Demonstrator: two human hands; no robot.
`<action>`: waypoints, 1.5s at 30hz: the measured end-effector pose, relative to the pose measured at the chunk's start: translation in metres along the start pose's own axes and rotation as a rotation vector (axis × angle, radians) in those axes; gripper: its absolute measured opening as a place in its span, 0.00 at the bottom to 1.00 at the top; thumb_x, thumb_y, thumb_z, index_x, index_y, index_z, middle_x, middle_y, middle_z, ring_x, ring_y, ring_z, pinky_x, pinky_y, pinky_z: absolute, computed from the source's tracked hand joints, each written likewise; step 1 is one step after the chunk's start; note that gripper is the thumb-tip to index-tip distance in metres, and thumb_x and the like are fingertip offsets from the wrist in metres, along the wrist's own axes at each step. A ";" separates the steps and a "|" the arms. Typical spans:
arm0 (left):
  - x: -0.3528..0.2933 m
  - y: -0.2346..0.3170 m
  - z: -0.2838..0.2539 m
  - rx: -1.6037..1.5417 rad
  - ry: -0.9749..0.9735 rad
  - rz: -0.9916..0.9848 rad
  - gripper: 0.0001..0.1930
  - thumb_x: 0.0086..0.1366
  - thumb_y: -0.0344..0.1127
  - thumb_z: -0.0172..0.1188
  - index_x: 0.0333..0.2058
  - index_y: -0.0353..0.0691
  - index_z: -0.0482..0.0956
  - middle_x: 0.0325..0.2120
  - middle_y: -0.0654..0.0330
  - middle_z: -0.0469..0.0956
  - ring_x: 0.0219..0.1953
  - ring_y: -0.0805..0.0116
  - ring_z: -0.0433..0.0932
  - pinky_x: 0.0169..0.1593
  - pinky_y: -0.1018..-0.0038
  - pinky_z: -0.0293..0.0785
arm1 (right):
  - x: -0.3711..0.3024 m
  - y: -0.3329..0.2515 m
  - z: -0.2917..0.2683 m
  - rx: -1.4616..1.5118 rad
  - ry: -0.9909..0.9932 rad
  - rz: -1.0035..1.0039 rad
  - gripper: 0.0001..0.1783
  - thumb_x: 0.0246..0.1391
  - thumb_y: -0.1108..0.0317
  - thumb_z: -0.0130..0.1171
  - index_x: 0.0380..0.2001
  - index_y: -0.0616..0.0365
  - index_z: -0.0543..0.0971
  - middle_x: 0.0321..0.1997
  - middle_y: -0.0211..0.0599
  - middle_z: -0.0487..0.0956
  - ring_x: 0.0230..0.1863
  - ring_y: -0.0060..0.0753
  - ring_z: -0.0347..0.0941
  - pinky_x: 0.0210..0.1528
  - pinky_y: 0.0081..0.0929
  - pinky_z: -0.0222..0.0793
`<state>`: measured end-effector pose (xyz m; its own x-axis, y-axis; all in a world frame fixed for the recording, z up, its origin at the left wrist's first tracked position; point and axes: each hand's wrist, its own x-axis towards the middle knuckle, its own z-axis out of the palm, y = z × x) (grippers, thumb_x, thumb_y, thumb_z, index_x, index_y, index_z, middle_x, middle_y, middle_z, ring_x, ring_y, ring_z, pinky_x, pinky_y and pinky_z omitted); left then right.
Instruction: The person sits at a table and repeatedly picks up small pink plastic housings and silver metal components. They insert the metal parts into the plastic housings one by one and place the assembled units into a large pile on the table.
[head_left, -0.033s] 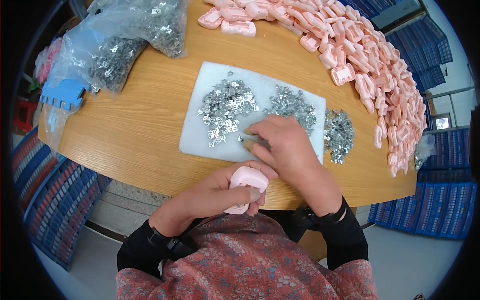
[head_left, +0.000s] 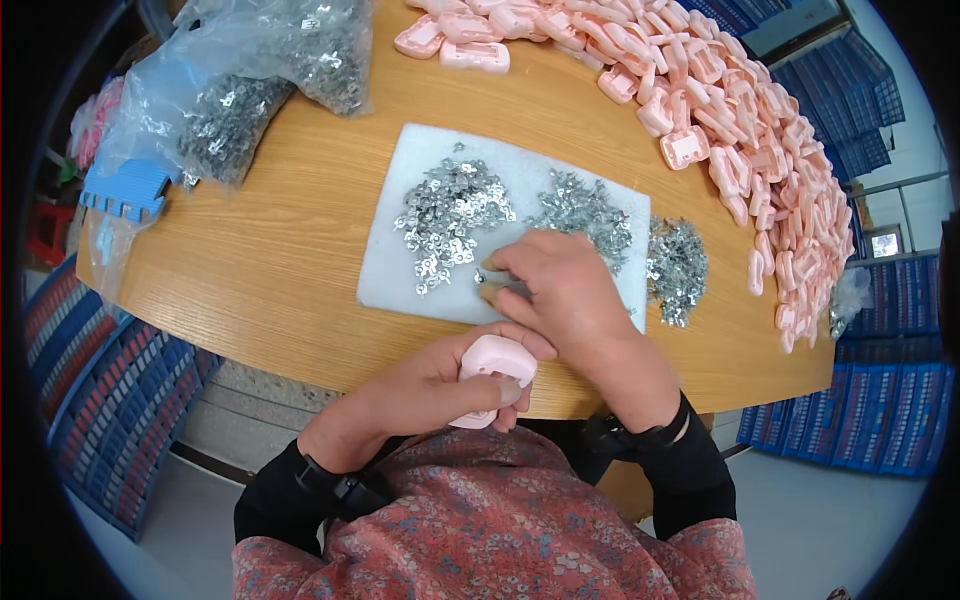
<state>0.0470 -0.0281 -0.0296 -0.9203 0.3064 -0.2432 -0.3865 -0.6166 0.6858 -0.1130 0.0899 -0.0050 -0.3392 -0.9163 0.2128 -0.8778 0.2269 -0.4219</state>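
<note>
The left hand (head_left: 440, 385) is closed around a pink plastic case (head_left: 498, 355), near the front edge of the desk (head_left: 280, 275), with the thumb pressed across its hollow. The right hand (head_left: 572, 290) is above the white foam board (head_left: 383, 270); its thumb and first finger stand narrowly apart. Just by their tips is one small metal piece (head_left: 480, 278), at 12 o'clock from the case. Whether the fingers touch this piece, I cannot tell.

From the piece, one loose pile (head_left: 455, 215) of metal parts lies at 11 o'clock, a second pile (head_left: 583, 212) at 2 o'clock, and a third pile (head_left: 677, 272), on the bare desk, at 3 o'clock. A big heap of pink cases (head_left: 725, 120) curves from 12 to 3 o'clock.

In my judgement, the flat small piece could slip from the fingertips, because there is little to grip; a sweep of the finger could also drag in neighbours from the 11 o'clock pile. The case could turn in the left hand if the thumb loosens.

The case has its long axis from 1 to 7 o'clock, with its broad rounded end toward 1 o'clock; the metal piece is too small to read its direction
</note>
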 end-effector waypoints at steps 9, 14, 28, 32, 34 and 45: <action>-0.002 -0.009 -0.003 0.019 0.007 0.117 0.21 0.67 0.30 0.56 0.58 0.41 0.68 0.36 0.59 0.78 0.36 0.71 0.79 0.42 0.73 0.76 | 0.006 0.004 0.007 -0.054 -0.065 -0.032 0.07 0.44 0.68 0.64 0.29 0.53 0.78 0.29 0.34 0.76 0.39 0.41 0.74 0.45 0.37 0.62; -0.004 -0.007 0.008 -0.009 0.302 0.445 0.20 0.68 0.28 0.56 0.58 0.38 0.68 0.33 0.63 0.76 0.33 0.75 0.77 0.40 0.76 0.75 | 0.000 0.005 -0.004 0.127 -0.107 0.042 0.10 0.42 0.69 0.65 0.31 0.54 0.77 0.30 0.36 0.77 0.40 0.42 0.74 0.46 0.38 0.62; 0.017 0.006 0.007 0.175 0.530 0.449 0.25 0.65 0.27 0.63 0.59 0.42 0.67 0.35 0.65 0.77 0.35 0.76 0.78 0.41 0.77 0.75 | -0.019 -0.015 -0.038 0.223 -0.073 0.107 0.09 0.43 0.73 0.64 0.31 0.57 0.78 0.26 0.32 0.74 0.30 0.33 0.71 0.38 0.29 0.64; 0.021 0.005 0.009 0.071 0.538 0.489 0.26 0.66 0.28 0.63 0.60 0.42 0.65 0.34 0.64 0.78 0.35 0.74 0.79 0.40 0.75 0.76 | -0.031 -0.025 -0.029 0.531 -0.005 0.379 0.09 0.48 0.75 0.62 0.35 0.60 0.78 0.24 0.32 0.72 0.25 0.27 0.68 0.32 0.26 0.66; 0.023 0.005 0.012 0.046 0.526 0.476 0.24 0.68 0.32 0.61 0.60 0.42 0.65 0.34 0.62 0.78 0.34 0.72 0.79 0.40 0.72 0.77 | -0.036 -0.025 -0.020 0.719 0.022 0.453 0.09 0.49 0.76 0.62 0.36 0.60 0.78 0.25 0.31 0.72 0.27 0.23 0.67 0.32 0.23 0.66; 0.023 0.002 0.006 -0.392 0.181 0.206 0.32 0.77 0.56 0.27 0.64 0.37 0.64 0.35 0.52 0.81 0.35 0.58 0.83 0.40 0.54 0.83 | -0.042 -0.010 -0.036 0.328 0.028 0.093 0.09 0.46 0.73 0.63 0.32 0.57 0.76 0.24 0.34 0.71 0.28 0.39 0.70 0.36 0.34 0.65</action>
<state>0.0254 -0.0182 -0.0300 -0.9624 0.0397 -0.2687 -0.1569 -0.8889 0.4304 -0.1022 0.1380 0.0215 -0.4260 -0.8862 0.1822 -0.6888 0.1871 -0.7004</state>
